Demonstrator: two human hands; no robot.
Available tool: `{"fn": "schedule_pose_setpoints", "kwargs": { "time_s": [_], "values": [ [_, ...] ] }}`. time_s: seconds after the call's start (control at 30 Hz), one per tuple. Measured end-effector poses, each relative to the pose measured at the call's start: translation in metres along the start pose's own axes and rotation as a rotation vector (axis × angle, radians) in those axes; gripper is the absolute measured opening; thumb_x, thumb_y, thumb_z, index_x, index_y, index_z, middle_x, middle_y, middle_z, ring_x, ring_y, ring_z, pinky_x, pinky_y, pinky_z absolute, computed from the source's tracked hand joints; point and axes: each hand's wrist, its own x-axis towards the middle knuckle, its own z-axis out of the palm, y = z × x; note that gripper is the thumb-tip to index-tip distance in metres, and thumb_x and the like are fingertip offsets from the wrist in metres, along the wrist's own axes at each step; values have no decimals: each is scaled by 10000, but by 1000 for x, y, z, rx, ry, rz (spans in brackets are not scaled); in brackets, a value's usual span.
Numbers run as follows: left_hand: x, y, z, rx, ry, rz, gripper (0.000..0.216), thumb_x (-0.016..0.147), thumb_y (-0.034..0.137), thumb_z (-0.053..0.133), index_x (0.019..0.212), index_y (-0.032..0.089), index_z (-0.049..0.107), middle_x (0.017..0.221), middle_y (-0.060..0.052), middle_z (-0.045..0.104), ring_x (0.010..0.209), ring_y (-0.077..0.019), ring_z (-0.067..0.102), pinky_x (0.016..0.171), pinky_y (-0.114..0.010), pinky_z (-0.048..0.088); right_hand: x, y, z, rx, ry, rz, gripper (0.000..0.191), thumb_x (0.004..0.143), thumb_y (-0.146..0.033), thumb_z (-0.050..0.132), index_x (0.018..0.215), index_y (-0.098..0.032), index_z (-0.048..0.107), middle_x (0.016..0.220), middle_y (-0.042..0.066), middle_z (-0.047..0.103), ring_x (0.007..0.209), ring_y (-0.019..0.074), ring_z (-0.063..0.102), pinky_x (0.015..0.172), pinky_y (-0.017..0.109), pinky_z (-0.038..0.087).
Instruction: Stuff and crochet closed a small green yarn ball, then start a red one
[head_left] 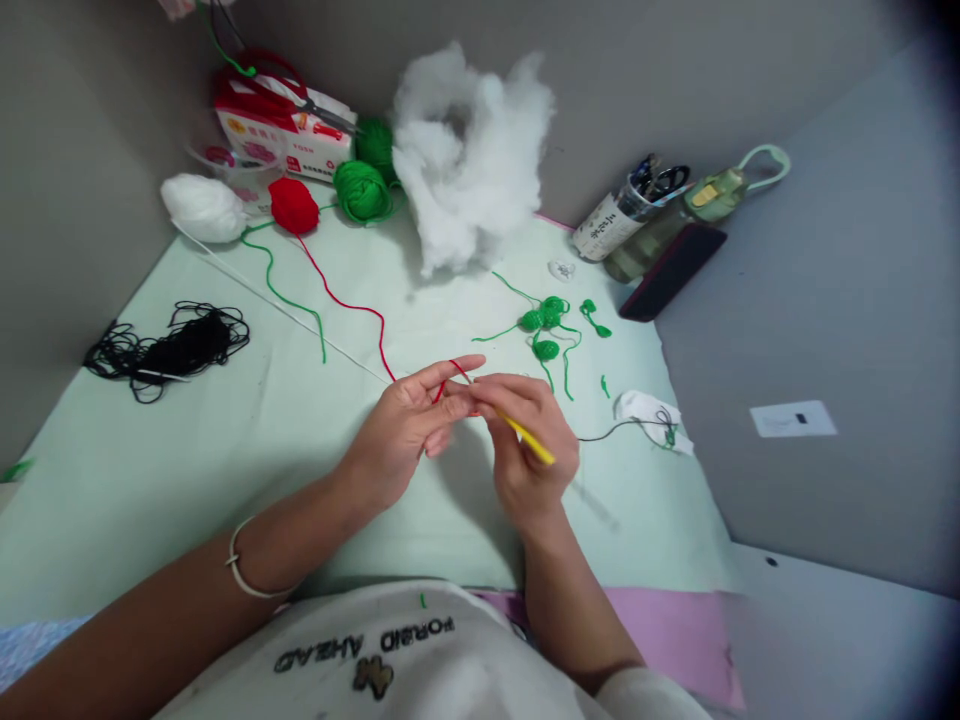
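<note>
Left hand [409, 425]: pinching thin red yarn strand [352, 305], looping it over raised forefinger.
Right hand [529, 440]: gripping slim yellow-handled crochet hook [529, 440], tip possibly touching the loop, blurred.
Yarn source: trailing back to round red yarn ball [294, 205], well apart on pale green table mat [225, 450].
Nearby: sitting beyond fingers, small green crocheted pieces [546, 325].
</note>
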Motion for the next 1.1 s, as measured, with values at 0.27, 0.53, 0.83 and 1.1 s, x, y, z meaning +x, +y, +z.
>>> {"fn": "schedule_pose_setpoints", "kwargs": {
  "time_s": [0.27, 0.53, 0.83, 1.1],
  "values": [
    [3, 7, -6, -184, -43, -77, 217, 803, 155, 808, 1018, 126, 804, 620, 69, 482, 431, 22, 261, 410, -126, 238, 6, 2, -6, 314, 168, 245, 155, 986, -216, 610, 962, -231, 763, 850, 21, 735, 616, 130, 685, 578, 294, 597],
    [-4, 0, 7, 0, 60, 66, 536, 774, 175, 842, 1289, 208, 697, 742, 40, 640, 502, -24, 397, 456, -174, 288, 0, 0, 3, -28, 38, 1, 201, 952, -154, 644, 1032, -281, 777, 992, 52, 777, 886, 195, 734, 743, 356, 613],
    [-1, 6, -4, -18, -35, -31, 309, 838, 240, 797, 1141, 191, 775, 721, 24, 609, 453, -5, 298, 442, -196, 235, 7, 3, -8, 334, 61, 318, 192, 1022, -301, 548, 958, -214, 706, 877, 51, 774, 682, 158, 703, 641, 326, 607],
    [-4, 1, 1, -1, 29, 22, 402, 839, 252, 799, 1233, 214, 730, 742, 37, 586, 485, -18, 330, 441, -179, 247, -7, 1, -5, -258, -82, -217, 333, 971, -115, 575, 1206, -313, 703, 1049, 57, 747, 932, 192, 737, 744, 344, 639]
  ]
}}
